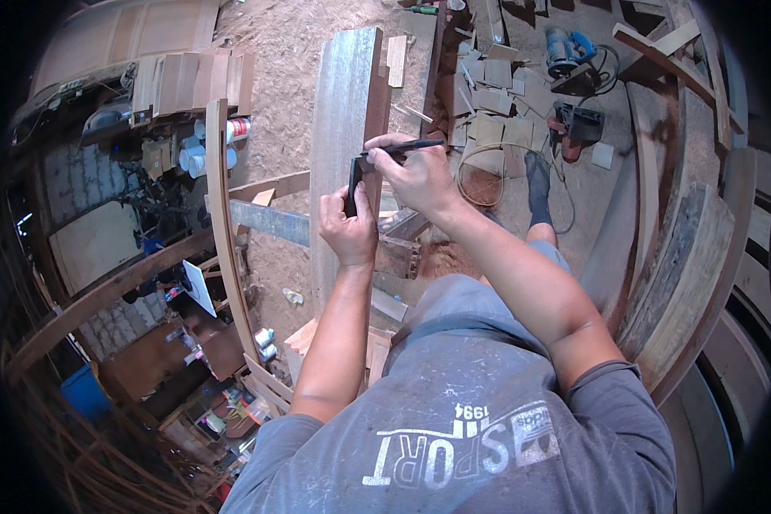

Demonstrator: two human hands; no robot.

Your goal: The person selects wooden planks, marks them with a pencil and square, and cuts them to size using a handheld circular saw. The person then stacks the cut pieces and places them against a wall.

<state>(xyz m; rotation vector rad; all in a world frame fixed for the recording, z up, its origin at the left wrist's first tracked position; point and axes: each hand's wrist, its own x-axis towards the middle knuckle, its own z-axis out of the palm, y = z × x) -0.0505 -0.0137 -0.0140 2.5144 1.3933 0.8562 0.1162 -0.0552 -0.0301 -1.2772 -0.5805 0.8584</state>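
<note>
Grey cotton, dusty and printed with pale lettering, covers the person's torso as a T-shirt (488, 394), nearest the camera. Beyond it both bare forearms reach over a long, thick, pale-brown wooden board (338, 111), which runs away from the person in front and a little to the left. The left hand (349, 227) is curled near the board's right edge, its thumb and fingers closed on a small, flat, black straight-edged tool (352, 193). Just beside it, the right hand (420, 176) pinches a slim dark pen-like marker (407, 146) between thumb and fingers, the tip close to the upper end of the black tool; whether it touches the wood cannot be told. A blue-grey plank (270, 221) crosses below the board, and left of that stands a long, narrow, light-wood strip (223, 206). Lower, on the dusty brown floor (274, 86), a foot in a dark sock (538, 184) shows at the right, near scattered pale wooden offcuts (493, 128). Farther off lie a red-and-black power tool (576, 128) and a blue corded power tool (565, 51); white plastic buckets (206, 158) stand at the left.
</note>
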